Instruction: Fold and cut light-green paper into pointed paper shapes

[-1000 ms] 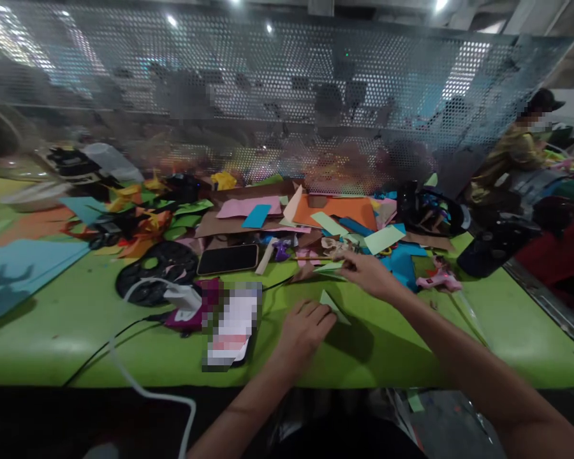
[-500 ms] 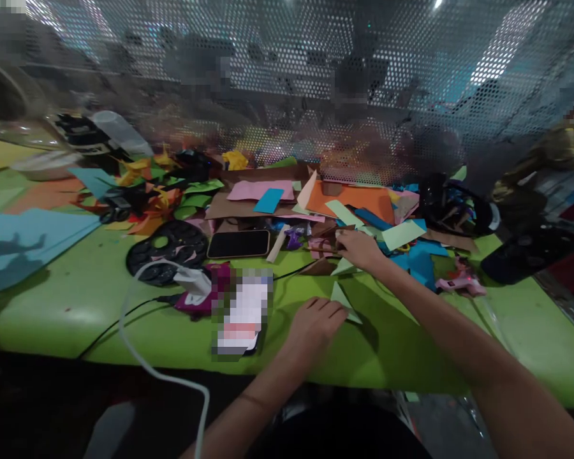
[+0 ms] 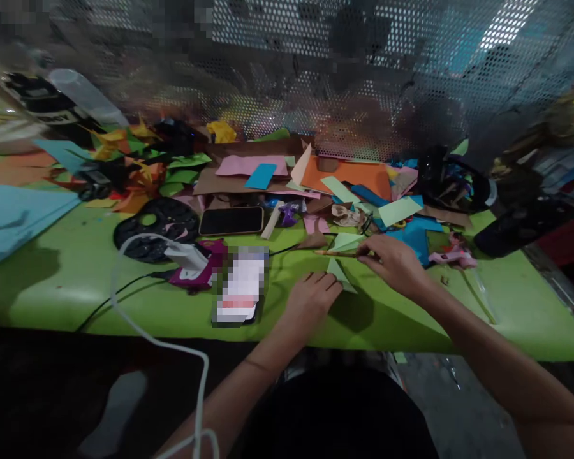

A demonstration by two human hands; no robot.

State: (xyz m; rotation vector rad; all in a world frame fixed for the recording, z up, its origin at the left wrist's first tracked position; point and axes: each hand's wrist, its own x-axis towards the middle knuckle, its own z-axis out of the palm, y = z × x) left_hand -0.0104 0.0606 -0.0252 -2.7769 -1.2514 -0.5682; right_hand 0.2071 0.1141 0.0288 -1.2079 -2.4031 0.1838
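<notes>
Near the front of the green table (image 3: 277, 271), my left hand (image 3: 312, 298) grips a pale green piece of folded paper (image 3: 340, 274), its pointed corner sticking up past the fingers. Just to the right, my right hand (image 3: 393, 262) is closed on the end of a thin pencil (image 3: 337, 254). The pencil lies roughly level, pointing left, and its far end is hidden in the fingers. Behind it sits another pale green paper piece (image 3: 347, 241). A crumpled beige paper (image 3: 349, 215) lies farther back.
Left of my hands are a lit phone (image 3: 242, 287), a dark phone (image 3: 231, 220), a purple power strip (image 3: 198, 280) with a white cable (image 3: 146, 331), and a black palette (image 3: 129, 233). Coloured paper scraps (image 3: 347, 177) line the perforated metal screen (image 3: 287, 70). A pink glue gun (image 3: 454, 257) lies right.
My right hand has moved right and toward me from the scraps, and the pencil now shows in its fingers. My left hand still holds the folded paper. The camera view has tilted down.
</notes>
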